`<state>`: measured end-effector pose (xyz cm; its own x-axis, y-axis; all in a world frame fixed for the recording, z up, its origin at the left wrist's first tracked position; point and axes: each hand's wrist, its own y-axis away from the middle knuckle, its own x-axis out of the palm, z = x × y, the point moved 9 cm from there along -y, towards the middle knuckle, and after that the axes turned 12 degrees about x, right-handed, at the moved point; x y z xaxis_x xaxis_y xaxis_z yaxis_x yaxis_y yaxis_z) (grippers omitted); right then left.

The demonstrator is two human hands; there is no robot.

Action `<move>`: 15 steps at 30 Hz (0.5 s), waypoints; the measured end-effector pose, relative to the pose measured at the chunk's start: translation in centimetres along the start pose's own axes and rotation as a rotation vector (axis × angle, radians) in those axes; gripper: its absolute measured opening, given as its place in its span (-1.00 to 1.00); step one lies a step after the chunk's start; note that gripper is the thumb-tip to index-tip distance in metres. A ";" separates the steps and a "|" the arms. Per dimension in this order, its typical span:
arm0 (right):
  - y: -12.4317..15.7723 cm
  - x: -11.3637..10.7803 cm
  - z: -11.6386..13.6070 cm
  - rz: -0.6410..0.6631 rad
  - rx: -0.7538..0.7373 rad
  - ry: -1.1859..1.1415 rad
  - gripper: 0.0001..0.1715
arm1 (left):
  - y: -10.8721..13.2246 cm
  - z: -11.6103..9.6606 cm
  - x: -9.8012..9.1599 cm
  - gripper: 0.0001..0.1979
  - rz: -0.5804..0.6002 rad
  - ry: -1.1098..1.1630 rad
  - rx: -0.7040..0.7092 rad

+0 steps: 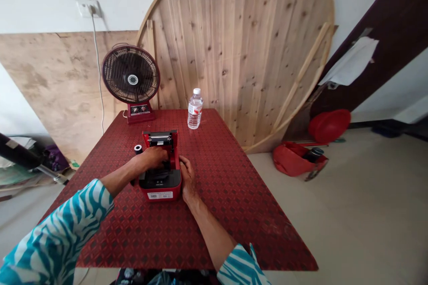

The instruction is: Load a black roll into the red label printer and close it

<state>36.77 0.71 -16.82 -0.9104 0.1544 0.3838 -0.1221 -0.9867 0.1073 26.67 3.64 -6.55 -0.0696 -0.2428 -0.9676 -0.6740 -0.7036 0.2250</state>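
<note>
A red and black label-printer-like device (160,180) stands on the red patterned table (214,213) with its lid raised. My left hand (154,157) reaches into its open top from the left; the fingertips are hidden inside, so what they hold cannot be seen. Against the device's right side rests my right hand (187,177), its fingers curved around the edge of the casing. A small dark roll with a white end (138,148) stands just behind my left wrist, left of the raised lid.
At the table's back left is a red fan (131,75); a clear water bottle (195,109) stands near the back edge. Behind leans a large round wooden board (234,53). On the floor at right lie a red bag (289,159) and a red basin (330,125).
</note>
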 end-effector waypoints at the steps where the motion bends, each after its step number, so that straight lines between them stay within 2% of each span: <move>1: 0.0 0.0 0.0 -0.001 0.000 -0.003 -0.59 | 0.0 0.0 -0.1 -0.79 0.003 0.011 0.012; 5: 0.0 0.1 0.1 0.007 0.018 -0.014 -0.60 | 2.3 -0.3 -1.2 -0.77 -0.044 0.055 0.041; 7: 0.1 0.3 0.1 0.014 0.025 -0.018 -0.60 | 4.7 -0.6 -2.0 -0.71 -0.146 0.108 0.052; 9: 0.2 0.3 0.2 0.014 0.025 -0.025 -0.60 | 7.7 -1.0 -2.8 -0.68 -0.313 0.212 0.080; 11: 0.2 0.4 0.2 0.014 0.022 -0.028 -0.61 | 10.3 -1.6 -2.8 -0.66 -0.426 0.250 0.120; 13: 0.2 0.4 0.3 0.018 0.014 -0.020 -0.60 | 11.9 -2.4 -2.4 -0.66 -0.490 0.220 0.160; 15: 0.2 0.3 0.3 0.016 0.003 -0.005 -0.60 | 12.6 -3.2 -2.0 -0.69 -0.544 0.139 0.191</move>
<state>36.60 0.56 -16.43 -0.9100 0.1392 0.3905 -0.1066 -0.9888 0.1041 20.69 -6.85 -1.38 0.4114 0.0254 -0.9111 -0.7071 -0.6218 -0.3366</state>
